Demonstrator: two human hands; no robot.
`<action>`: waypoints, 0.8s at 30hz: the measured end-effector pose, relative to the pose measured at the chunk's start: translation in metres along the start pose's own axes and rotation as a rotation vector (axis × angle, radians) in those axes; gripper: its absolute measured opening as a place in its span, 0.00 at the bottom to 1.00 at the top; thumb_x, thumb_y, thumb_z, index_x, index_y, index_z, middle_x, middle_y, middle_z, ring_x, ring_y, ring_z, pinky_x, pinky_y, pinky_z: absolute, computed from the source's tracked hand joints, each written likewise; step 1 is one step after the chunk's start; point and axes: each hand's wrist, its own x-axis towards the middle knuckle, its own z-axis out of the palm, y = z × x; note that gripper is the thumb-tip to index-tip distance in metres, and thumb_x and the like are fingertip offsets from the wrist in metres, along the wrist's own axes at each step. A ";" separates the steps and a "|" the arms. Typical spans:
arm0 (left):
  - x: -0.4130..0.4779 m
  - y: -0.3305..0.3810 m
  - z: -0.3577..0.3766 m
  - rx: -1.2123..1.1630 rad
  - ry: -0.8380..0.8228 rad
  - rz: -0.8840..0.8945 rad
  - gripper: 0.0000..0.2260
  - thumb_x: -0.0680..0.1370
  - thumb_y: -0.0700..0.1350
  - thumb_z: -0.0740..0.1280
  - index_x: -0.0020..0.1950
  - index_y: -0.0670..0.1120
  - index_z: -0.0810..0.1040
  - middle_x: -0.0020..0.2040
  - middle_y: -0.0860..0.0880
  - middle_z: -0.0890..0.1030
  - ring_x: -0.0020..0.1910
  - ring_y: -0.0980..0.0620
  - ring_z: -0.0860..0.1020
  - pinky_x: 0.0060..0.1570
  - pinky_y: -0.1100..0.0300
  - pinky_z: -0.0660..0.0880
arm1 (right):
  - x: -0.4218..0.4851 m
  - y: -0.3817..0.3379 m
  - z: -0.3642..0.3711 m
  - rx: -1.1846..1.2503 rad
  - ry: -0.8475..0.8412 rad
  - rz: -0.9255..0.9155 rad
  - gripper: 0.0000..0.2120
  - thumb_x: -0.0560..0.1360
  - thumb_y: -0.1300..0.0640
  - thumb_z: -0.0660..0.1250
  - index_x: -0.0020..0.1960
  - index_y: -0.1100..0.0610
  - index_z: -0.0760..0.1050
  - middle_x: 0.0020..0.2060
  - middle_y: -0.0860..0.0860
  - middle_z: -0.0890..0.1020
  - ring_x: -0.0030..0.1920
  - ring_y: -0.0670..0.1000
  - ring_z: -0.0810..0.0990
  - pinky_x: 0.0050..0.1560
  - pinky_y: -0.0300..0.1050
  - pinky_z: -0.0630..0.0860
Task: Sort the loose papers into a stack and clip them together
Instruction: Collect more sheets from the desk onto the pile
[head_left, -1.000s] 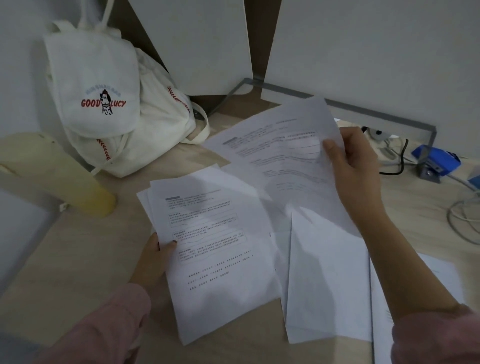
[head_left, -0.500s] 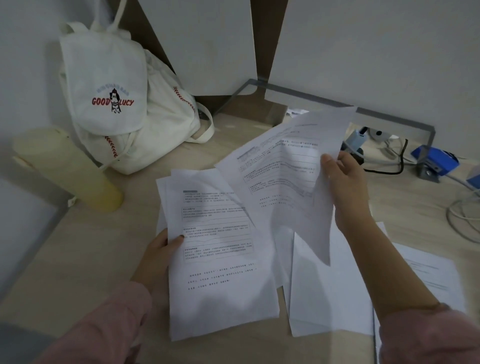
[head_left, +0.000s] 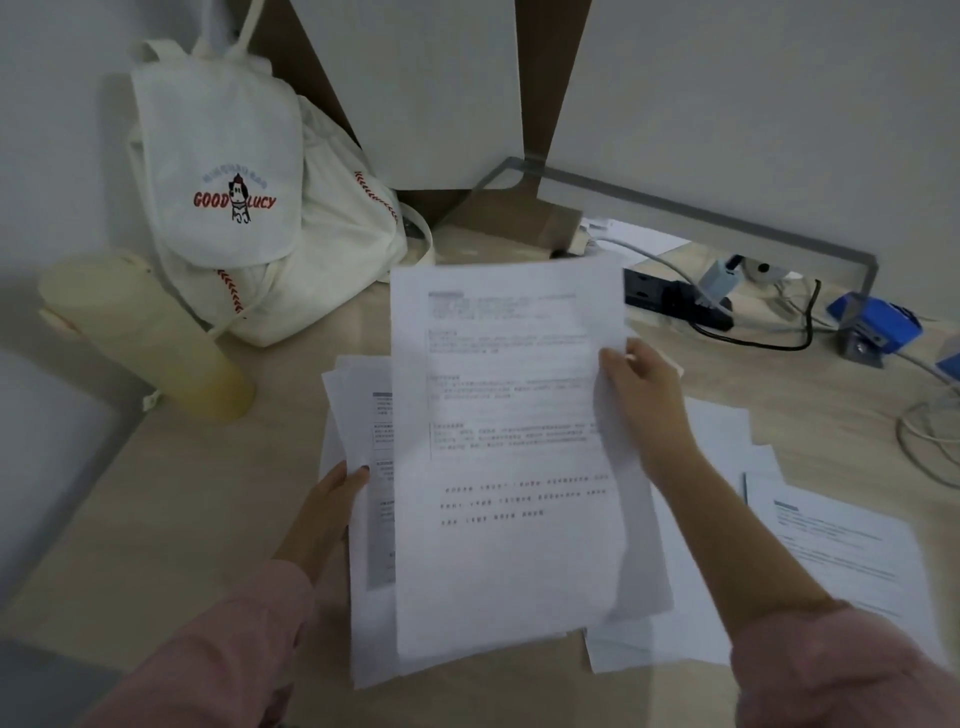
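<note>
Pinching the right edge of a printed sheet (head_left: 504, 441), the right hand (head_left: 644, 384) has its thumb on the face and its fingers curled behind. The sheet sits over the stack (head_left: 358, 415), offset right and a bit higher. Its text is blurred and unreadable. Cannot tell whether it touches the stack or hangs just above it.

The left hand (head_left: 332, 509) grips the stack at its left edge, thumb on top, other fingers hidden under the paper. The stack's edges are uneven, with a few sheets fanning out at top left, and a strip of print shows beside the top sheet. The stack is near the front of the tabletop (head_left: 182, 493), centre of view.

More loose paper lies flat under and right of the right forearm: blank sheets (head_left: 717, 441), then a second printed page (head_left: 841, 545) overlapping them at far right. Pink sleeves (head_left: 218, 649) cover both arms.

At back left, a white cloth bag (head_left: 234, 197) with red "GOOD LUCY" lettering leans in the corner. A pale yellow bottle (head_left: 156, 338) lies tilted just beside it.

At back right are a black power strip (head_left: 670, 301) with plugs, a blue device (head_left: 872, 322) and pale cables (head_left: 930, 441) looping at the right edge. All are well apart from the stack.
</note>
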 end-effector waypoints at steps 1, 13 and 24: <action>0.002 0.000 -0.001 -0.035 0.023 -0.037 0.18 0.78 0.55 0.60 0.64 0.46 0.73 0.56 0.45 0.79 0.51 0.46 0.77 0.54 0.51 0.74 | -0.001 0.011 0.008 -0.032 -0.017 0.035 0.14 0.78 0.58 0.59 0.33 0.53 0.67 0.33 0.54 0.73 0.34 0.51 0.71 0.38 0.44 0.66; -0.009 -0.011 0.012 -0.051 0.004 0.087 0.08 0.79 0.38 0.59 0.55 0.47 0.73 0.44 0.54 0.79 0.40 0.58 0.77 0.26 0.73 0.73 | -0.007 0.079 0.060 -0.188 -0.167 0.144 0.14 0.78 0.58 0.59 0.64 0.55 0.69 0.51 0.54 0.78 0.47 0.51 0.76 0.48 0.44 0.73; -0.005 -0.013 0.009 -0.011 0.055 0.060 0.09 0.79 0.38 0.59 0.57 0.45 0.76 0.47 0.50 0.80 0.44 0.54 0.78 0.37 0.62 0.72 | -0.031 0.126 0.001 -0.805 -0.001 0.216 0.34 0.72 0.49 0.68 0.72 0.59 0.57 0.70 0.61 0.63 0.68 0.63 0.65 0.65 0.55 0.67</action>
